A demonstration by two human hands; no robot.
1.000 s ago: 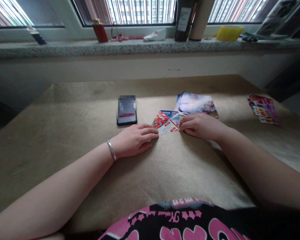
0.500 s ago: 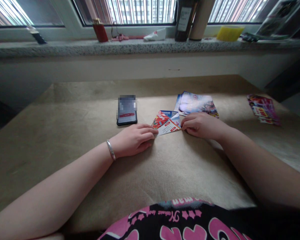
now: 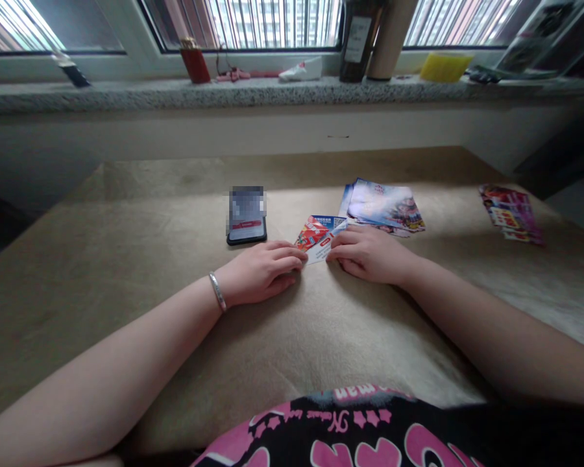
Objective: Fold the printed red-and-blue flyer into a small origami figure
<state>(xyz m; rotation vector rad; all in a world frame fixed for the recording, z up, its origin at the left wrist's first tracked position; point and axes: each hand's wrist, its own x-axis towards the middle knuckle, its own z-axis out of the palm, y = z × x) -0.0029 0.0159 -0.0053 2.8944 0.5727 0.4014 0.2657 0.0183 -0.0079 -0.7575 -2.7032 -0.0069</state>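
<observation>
A colourful printed flyer (image 3: 318, 250), folded with a white flap over its red and blue part, lies on the table between my hands. The fingertips of my left hand (image 3: 267, 269) hold its left corner down, fingers close together. My right hand (image 3: 372, 253) presses the folded edge with bent fingers, covering the flyer's right part. Both thumbs sit low and partly hidden. Just behind my right hand rests a stack of glossy printed sheets (image 3: 387, 202).
A phone (image 3: 246, 227) lies beyond my left hand on the brown table (image 3: 175, 194). Small pink and red printed papers (image 3: 513, 214) lie far right. On the stone windowsill (image 3: 141, 96) stand a red container (image 3: 195, 63), a dark bottle (image 3: 356, 42) and a yellow block (image 3: 445, 67).
My right hand has slid left along the folded edge, from the flyer's right corner toward my left hand. It now covers more of the flyer. My left hand stays in place.
</observation>
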